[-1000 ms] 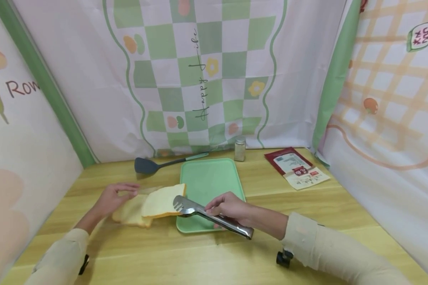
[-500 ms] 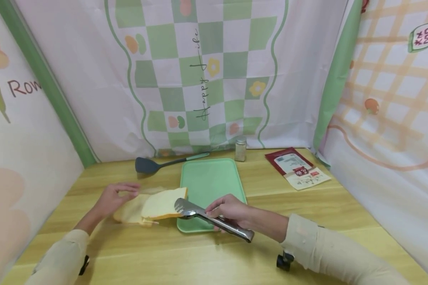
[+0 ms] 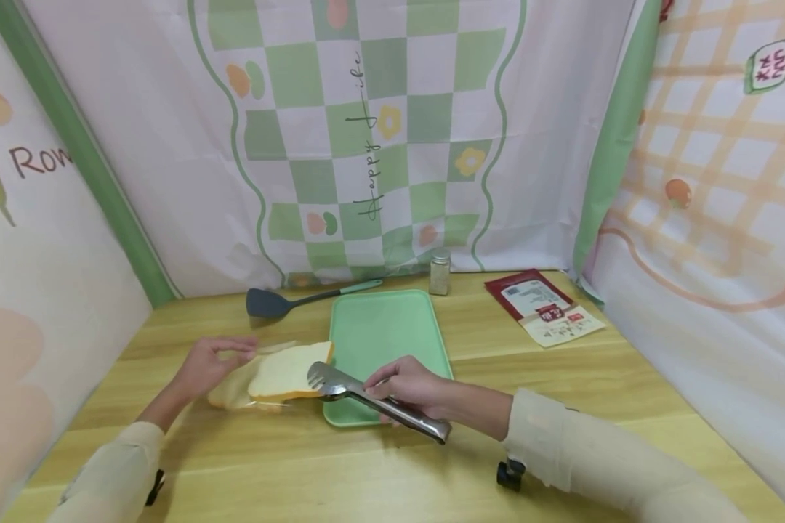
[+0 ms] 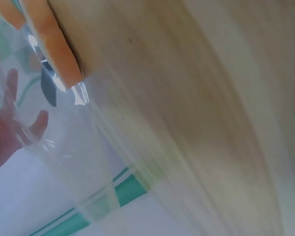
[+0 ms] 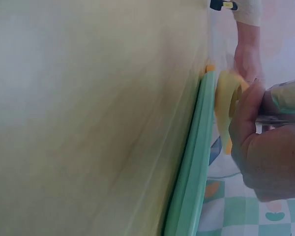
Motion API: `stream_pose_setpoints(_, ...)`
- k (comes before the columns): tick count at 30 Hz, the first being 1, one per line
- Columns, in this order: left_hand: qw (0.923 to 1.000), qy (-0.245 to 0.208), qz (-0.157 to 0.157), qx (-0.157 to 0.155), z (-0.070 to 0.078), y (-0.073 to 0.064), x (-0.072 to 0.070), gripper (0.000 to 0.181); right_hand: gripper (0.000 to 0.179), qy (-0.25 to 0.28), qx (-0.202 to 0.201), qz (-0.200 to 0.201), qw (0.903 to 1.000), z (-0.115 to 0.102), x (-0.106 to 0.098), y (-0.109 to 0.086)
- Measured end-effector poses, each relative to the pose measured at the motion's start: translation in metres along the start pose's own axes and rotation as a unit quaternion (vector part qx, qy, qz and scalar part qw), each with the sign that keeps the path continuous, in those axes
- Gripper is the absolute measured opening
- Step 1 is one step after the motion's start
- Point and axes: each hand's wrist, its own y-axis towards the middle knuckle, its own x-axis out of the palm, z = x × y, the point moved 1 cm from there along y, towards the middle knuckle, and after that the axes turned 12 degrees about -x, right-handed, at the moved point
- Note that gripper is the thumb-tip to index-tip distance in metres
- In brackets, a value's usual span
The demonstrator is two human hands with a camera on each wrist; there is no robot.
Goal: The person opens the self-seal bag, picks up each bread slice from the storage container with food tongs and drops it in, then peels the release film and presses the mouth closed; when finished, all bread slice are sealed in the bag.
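My right hand (image 3: 411, 385) holds metal tongs (image 3: 373, 396) by their arms. The tongs' tips grip the right edge of a bread slice (image 3: 288, 369), which is raised over the table and reaches the green tray's left edge. Under and left of it lies more bread (image 3: 225, 396) in a clear plastic bag (image 4: 64, 162). At the bag's left side is my left hand (image 3: 209, 369), fingers stretched out and thumb apart, against the film. The right wrist view shows the right hand (image 5: 258, 142) close up, with the slice (image 5: 226, 105) beyond it.
The green tray (image 3: 389, 327) lies mid-table, partly behind the right hand. Behind it are a dark spatula (image 3: 270, 303) with a green handle and a glass shaker jar (image 3: 440, 273). A red and cream packet (image 3: 543, 309) lies at the back right. Printed curtains surround the table.
My right hand, the tongs and the bread slice have shifted a little left, further over the bagged bread. The left hand stays almost where it was.
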Motion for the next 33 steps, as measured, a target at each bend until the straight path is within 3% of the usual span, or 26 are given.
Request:
stream_pose_setpoints(4,0.9999,-0.010,-0.003,0.006,0.000,0.000,0.003,0.013,0.022,-0.016,-0.020,-0.022,0.9994,0.002,0.000,0.007)
stream_pose_setpoints(15,1.0000,-0.003,0.005,-0.006,0.003,0.000,0.004,0.018,0.022,-0.004,-0.029,-0.003,0.9996,0.005,0.006,0.015)
stream_pose_setpoints(18,0.9999,0.006,0.011,0.002,0.019,-0.004,0.003,0.016,0.021,-0.010,-0.017,-0.013,0.9997,0.004,0.007,0.016)
stream_pose_setpoints(22,0.9995,0.007,0.025,0.016,0.026,-0.005,0.006,0.014,0.020,-0.019,-0.018,-0.020,0.9995,0.002,0.009,0.020)
stream_pose_setpoints(28,0.9992,0.017,0.030,0.019,0.000,0.004,0.012,0.014,0.018,-0.026,-0.033,-0.024,0.9988,-0.002,0.014,0.026)
stream_pose_setpoints(33,0.9993,0.016,0.020,0.028,-0.002,0.004,0.008,0.015,0.015,-0.031,-0.030,-0.015,0.9990,-0.001,0.016,0.030)
